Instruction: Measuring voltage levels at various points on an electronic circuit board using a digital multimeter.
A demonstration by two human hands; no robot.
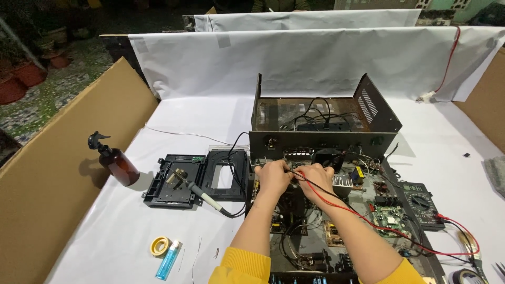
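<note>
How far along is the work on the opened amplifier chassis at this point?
Done: the metal cover is off and stands behind the chassis; the multimeter is wired up. In hand: left hand and right hand hold red and black probe leads on the boards. Left: soldering iron lies unused; cover remains off.

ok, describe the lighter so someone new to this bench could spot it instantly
Start at the white-covered table and go to its near-left area, left of the person's yellow sleeve. There, beside a small yellow ring-shaped roll, lies the translucent blue plastic lighter. It is the only blue, slim, stick-shaped thing there; its neighbour is round and yellow.
</note>
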